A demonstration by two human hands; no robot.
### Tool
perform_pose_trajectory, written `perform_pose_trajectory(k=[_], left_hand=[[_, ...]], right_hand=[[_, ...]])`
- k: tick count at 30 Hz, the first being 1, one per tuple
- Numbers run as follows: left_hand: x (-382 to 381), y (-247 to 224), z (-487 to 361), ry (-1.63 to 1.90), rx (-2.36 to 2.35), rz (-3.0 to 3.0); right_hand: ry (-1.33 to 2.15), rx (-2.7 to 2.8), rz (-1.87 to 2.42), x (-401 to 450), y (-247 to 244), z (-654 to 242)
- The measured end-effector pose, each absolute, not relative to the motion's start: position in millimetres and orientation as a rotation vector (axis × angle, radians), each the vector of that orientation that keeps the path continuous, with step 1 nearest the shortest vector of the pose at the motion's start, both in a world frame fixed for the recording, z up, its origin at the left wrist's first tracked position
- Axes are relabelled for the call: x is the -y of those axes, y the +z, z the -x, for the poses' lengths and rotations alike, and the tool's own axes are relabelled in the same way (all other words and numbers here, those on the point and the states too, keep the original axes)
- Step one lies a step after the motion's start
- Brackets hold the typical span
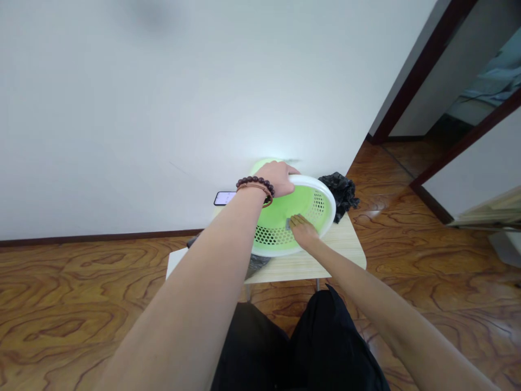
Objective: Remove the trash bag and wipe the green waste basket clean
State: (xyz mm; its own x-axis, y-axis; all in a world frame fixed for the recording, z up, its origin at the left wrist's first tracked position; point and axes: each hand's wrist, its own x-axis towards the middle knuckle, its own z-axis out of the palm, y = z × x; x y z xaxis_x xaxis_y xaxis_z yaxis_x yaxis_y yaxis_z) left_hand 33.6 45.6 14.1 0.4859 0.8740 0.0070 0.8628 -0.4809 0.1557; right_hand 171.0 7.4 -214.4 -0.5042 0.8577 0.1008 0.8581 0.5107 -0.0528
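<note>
A green plastic basket (285,213) with a white rim and rows of holes is tilted toward me above a small light wood table (345,244). My left hand (279,178), with a beaded bracelet at the wrist, is closed on the basket's far rim. Inside the basket, my right hand (303,231) has its fingers together on a small grey piece (288,224) against the green surface. What that piece is cannot be made out.
A crumpled black plastic bag (342,193) lies at the table's right end. A phone (224,198) with a lit screen is by the wall, left of my left wrist. Dark plastic (255,264) shows under the basket. A doorway stands at the upper right.
</note>
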Motion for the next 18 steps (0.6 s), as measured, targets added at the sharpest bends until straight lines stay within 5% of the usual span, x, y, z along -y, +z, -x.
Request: perform_pose_trajectory(k=[12,18], left_hand=[[-49,13,-32,0.135,-1.515,-2.593],[-47,16,-34,0.114,-1.522,-2.566]], right_hand=[[0.203,2.523,1.306,94,-230,-141],[0.267,2.567,1.287,63,-206,-160]])
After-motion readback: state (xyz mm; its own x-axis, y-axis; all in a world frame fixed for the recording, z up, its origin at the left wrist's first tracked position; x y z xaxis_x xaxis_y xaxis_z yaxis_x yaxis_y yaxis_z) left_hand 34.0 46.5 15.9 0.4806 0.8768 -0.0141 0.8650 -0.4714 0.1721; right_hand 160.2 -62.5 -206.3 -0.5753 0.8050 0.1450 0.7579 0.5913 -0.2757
